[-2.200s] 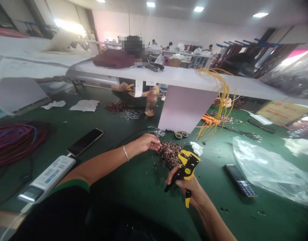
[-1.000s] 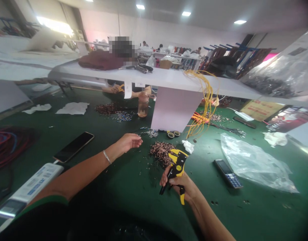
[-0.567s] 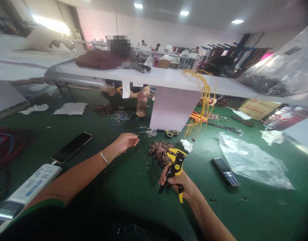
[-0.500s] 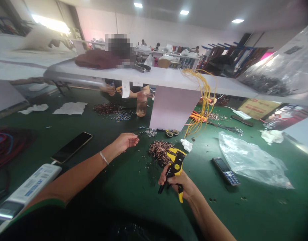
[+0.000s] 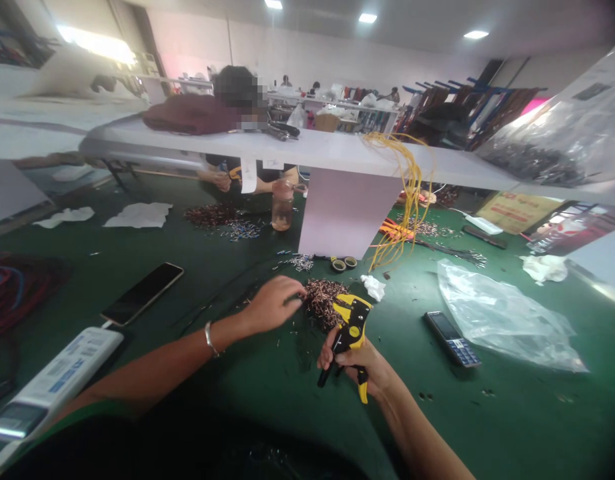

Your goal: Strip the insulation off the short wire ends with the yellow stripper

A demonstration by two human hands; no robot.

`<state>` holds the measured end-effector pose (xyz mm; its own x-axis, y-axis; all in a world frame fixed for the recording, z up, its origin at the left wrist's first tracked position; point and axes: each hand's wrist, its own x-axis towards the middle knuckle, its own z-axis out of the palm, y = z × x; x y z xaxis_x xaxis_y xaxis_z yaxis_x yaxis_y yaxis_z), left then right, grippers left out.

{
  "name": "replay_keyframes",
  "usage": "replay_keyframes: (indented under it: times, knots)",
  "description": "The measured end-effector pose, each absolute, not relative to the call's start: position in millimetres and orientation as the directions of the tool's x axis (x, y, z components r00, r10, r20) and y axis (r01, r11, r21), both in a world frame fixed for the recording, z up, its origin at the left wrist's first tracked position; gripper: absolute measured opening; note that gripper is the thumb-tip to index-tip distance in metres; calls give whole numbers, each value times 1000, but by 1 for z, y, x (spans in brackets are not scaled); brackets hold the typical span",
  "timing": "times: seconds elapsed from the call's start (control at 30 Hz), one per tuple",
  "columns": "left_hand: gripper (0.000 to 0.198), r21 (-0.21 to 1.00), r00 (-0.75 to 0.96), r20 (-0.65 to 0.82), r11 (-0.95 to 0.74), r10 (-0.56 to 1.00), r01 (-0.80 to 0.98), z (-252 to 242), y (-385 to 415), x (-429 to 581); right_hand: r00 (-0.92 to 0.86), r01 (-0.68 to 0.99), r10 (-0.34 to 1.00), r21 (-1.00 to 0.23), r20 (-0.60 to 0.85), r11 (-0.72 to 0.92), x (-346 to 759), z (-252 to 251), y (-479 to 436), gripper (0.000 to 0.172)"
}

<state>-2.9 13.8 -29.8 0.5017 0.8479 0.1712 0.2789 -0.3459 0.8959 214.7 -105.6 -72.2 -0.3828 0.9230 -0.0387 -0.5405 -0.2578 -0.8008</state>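
Two hands worked over the green worktop (image 5: pixel 437 427). The right hand (image 5: pixel 357 367) gripped a yellow-and-black wire stripper (image 5: pixel 351 333), its fingers (image 5: pixel 347 360) closed around the handles. The tool's long axis ran near to far, and its head sat just beside a heap of copper-tipped wire pieces (image 5: pixel 318 303), which lay far and left of the right hand. The left hand (image 5: pixel 271 305) reached in from the left, its curled fingers (image 5: pixel 293 297) at the heap's left edge; whether they held a piece, I could not tell. A bracelet (image 5: pixel 209 339) circled that wrist.

A smartphone (image 5: pixel 142 293) lay left, cabled to a power bank (image 5: pixel 62 373). A keypad phone (image 5: pixel 451 340) and a clear plastic bag (image 5: pixel 502 320) lay right, and two tape rolls (image 5: pixel 340 265) lay far. Blue print on the power bank and red print on a cardboard box (image 5: pixel 512 223) were unreadable.
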Motion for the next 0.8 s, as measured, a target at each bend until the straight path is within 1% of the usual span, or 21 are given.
replay_keyframes:
  times: [0.07,0.13,0.2,0.3,0.4,0.5,0.57,0.67,0.8]
  knots:
    - [18,831,734,184,-503,654,239,-29,-6,11,-380,-531,924,-809,-37,-251,216,-72,-105,24]
    - [17,776,818,194,-595,542,210,-31,-18,21,-368,-529,929,-814,-32,-238,217,-71,-105,23]
    - [15,746,847,163,-626,506,229,-32,-22,25,-349,-530,937,-819,-28,-222,219,-68,-105,23]
    - [18,752,850,128,-609,512,254,-31,-19,25,-325,-529,945,-823,-28,-206,221,-64,-104,22]
    - [18,786,785,112,-538,609,305,-26,-15,23,-308,-528,950,-824,-40,-206,225,-61,-103,22]
    - [15,806,663,151,-480,733,346,-21,-9,19,-305,-504,951,-840,-42,-199,229,-63,-100,20]
    - [15,801,585,193,-471,788,369,-19,-4,16,-303,-507,952,-839,-38,-195,231,-66,-98,22]
    - [17,778,519,248,-487,818,397,-17,4,13,-284,-521,958,-833,-38,-187,231,-69,-98,26]
    - [17,759,480,280,-498,832,420,-14,7,16,-282,-504,958,-843,-45,-188,228,-68,-100,23]
